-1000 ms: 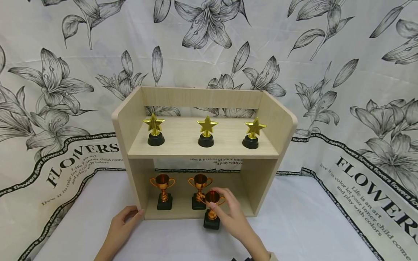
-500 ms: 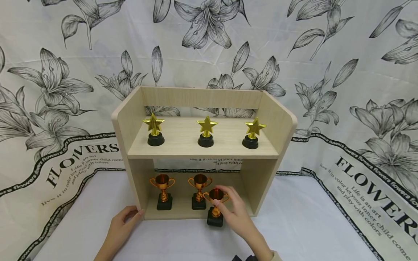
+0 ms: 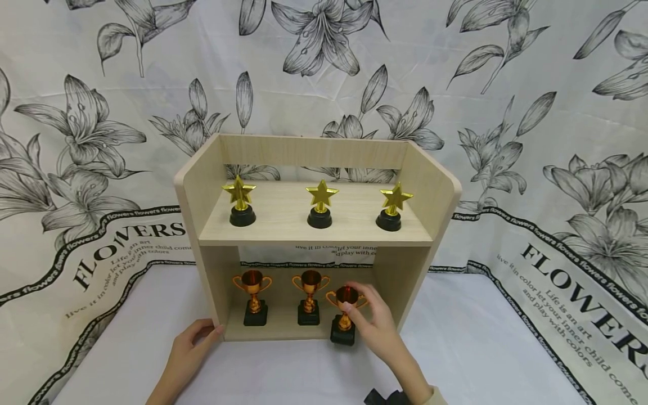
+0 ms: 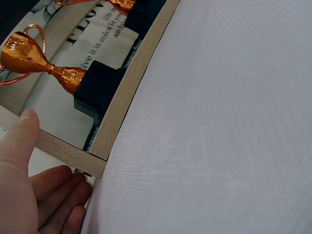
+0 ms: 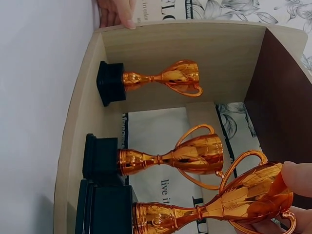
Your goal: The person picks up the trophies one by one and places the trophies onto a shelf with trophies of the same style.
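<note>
My right hand [image 3: 378, 326] pinches the bowl of a copper-coloured trophy cup [image 3: 343, 333], thumb on the near side in the right wrist view. The cup is upright, its black base overlapping the front edge of the lower board in the head view. Two matching trophy cups, a left one [image 3: 255, 313] and a middle one [image 3: 308, 313], stand inside the lower compartment of a two-tier wooden shelf [image 3: 314, 243]. At the shelf's lower left corner, my left hand [image 3: 184, 351] holds the side panel [image 4: 68, 155], thumb on its front edge and fingers outside.
Three gold star trophies, left [image 3: 242, 216], middle [image 3: 319, 217] and right [image 3: 388, 219], stand on the upper board. White cloth [image 3: 481, 349] covers the table. Flower-printed fabric [image 3: 324, 101] hangs behind. A black object [image 3: 387, 397] shows beside the right sleeve.
My right hand has carried the trophy cup rightward and slightly farther from me, away from the middle cup. The left hand keeps its place on the shelf.
</note>
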{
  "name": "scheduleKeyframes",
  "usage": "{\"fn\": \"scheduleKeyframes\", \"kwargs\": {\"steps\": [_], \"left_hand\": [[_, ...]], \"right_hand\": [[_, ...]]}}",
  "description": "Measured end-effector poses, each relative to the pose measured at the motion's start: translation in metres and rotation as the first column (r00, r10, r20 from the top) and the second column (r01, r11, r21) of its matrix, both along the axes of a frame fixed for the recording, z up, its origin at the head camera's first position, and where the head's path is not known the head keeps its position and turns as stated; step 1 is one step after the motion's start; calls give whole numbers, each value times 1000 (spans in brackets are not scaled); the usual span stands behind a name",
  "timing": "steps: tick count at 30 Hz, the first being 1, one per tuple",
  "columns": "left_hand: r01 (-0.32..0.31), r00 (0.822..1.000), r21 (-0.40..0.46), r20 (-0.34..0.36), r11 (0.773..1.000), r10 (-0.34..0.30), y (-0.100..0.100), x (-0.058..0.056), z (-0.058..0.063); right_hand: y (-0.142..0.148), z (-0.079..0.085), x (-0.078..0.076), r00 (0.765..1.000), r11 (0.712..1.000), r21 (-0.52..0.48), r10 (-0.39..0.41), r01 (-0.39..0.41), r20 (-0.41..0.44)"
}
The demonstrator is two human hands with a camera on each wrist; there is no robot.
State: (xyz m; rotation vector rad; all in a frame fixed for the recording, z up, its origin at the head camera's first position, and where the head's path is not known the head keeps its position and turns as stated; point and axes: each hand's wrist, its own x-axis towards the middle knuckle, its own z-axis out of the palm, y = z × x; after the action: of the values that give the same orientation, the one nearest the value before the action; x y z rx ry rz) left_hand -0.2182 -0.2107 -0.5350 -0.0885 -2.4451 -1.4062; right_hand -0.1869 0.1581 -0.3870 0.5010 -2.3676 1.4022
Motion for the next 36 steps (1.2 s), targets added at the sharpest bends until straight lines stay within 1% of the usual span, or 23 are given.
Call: {"fn": "scheduleKeyframes", "kwargs": {"steps": [2, 4, 6, 9, 11, 13, 16, 17, 28, 32, 36], "left_hand": [[0, 1000, 4, -3, 1000, 0, 0, 0, 0], [-1, 1000, 5, -2, 1000, 1, 0, 0, 1], [-2, 1000, 4, 2, 1000, 2, 0, 0, 1], [-5, 1000, -4, 11, 1000, 5, 0, 0, 1], [-5, 1000, -3, 12, 1000, 5, 0, 0, 2], [-4, 1000, 0, 13, 1000, 4, 0, 0, 2], [-6, 1000, 3, 13, 1000, 6, 0, 0, 1], [-6, 1000, 3, 15, 1000, 6, 0, 0, 1], [-2, 1000, 3, 29, 1000, 2, 1, 0, 0], [-1, 1000, 3, 30, 1000, 1, 0, -1, 0], [0, 1000, 0, 31, 1000, 0, 0, -1, 0]], "right_hand": [[0, 8, 4, 1000, 1000, 9, -7, 7, 5], [2, 9, 4, 1000, 1000, 3, -13, 13, 20], [6, 1, -2, 1000, 1000, 2, -16, 16, 9], [9, -1, -4, 1000, 1000, -3, -23, 23, 20], [13, -7, -9, 999, 1000, -9, -28, 28, 27], [15, -7, -10, 998, 999, -9, -35, 35, 45], [22, -19, -19, 999, 999, -7, -39, 40, 37], [24, -21, -20, 999, 999, -5, -39, 39, 29], [33, -30, -28, 996, 997, -3, -81, 81, 24], [33, -28, -28, 995, 995, -16, -95, 96, 21], [28, -14, -20, 995, 994, -35, -99, 100, 30]]}}
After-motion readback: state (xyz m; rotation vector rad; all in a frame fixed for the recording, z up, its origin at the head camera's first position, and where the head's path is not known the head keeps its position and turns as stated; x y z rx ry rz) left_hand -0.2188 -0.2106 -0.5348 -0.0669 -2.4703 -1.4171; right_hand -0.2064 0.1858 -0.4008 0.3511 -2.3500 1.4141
